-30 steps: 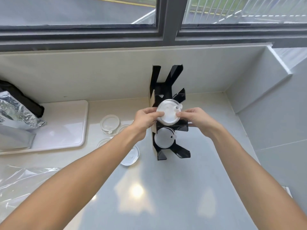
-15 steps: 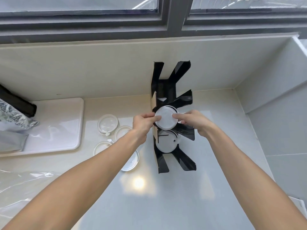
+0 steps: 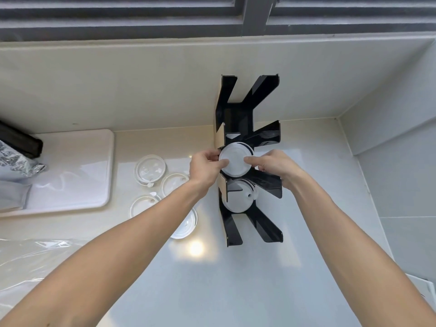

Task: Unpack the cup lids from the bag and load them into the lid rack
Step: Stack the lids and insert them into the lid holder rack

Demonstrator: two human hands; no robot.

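Since a second ago you've lowered the lid [image 3: 234, 159] into the middle slot of the black lid rack [image 3: 238, 119] on the worktop [image 3: 212, 291]. Your left hand [image 3: 204, 167] and right hand [image 3: 274, 165] each pinch its rim, one grip either side. Another lid [image 3: 237, 200] sits in the slot below (four loose lids [image 3: 150, 169] lie left of the rack).

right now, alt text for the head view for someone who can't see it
Both hands, left hand and right hand, hold a white cup lid at the middle slot of a black lid rack on a pale counter. More lids fill the slot below; loose lids lie left of the rack.
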